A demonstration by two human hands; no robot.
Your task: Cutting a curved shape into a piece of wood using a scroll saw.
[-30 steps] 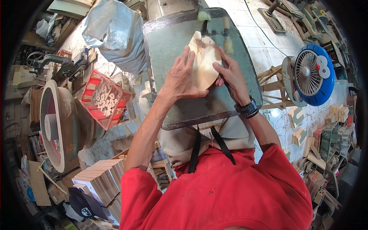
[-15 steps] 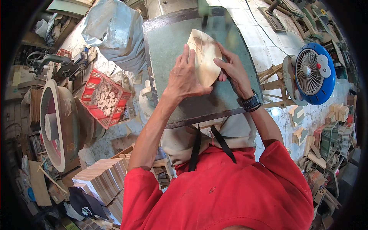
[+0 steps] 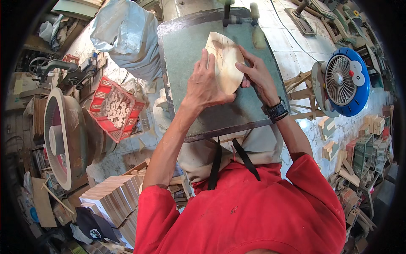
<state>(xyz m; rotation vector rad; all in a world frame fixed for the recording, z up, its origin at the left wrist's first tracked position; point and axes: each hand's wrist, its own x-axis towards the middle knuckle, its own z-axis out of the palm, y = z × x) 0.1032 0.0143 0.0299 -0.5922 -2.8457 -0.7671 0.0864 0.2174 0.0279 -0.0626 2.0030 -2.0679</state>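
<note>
A pale leaf-shaped piece of wood [image 3: 229, 63] with a pointed far end lies on a dark grey machine table [image 3: 186, 40]. Thin curved lines and a brownish patch show on its face. Along its left edge presses my left hand [image 3: 204, 82], fingers stretched forward and thumb at the near tip. My right hand [image 3: 259, 76] grips the right edge, thumb on top, other fingers partly hidden beside and under it. Just beyond the far point, a dark upright machine part [image 3: 226, 15] comes down over the table. A thin blade or wire there is hard to make out.
Left of the table stand a red plastic basket [image 3: 98, 95] of small pale wooden rings and a big translucent bag [image 3: 122, 36]. A blue fan [image 3: 347, 80] is at the right. Stacked wooden boards [image 3: 112, 194] rise by my left elbow. Wood blocks [image 3: 332, 150] lie at right.
The wood piece has turned very slightly under both hands, which keep their hold. The machine part beyond it, blurred before, now shows more sharply and in a different position.
</note>
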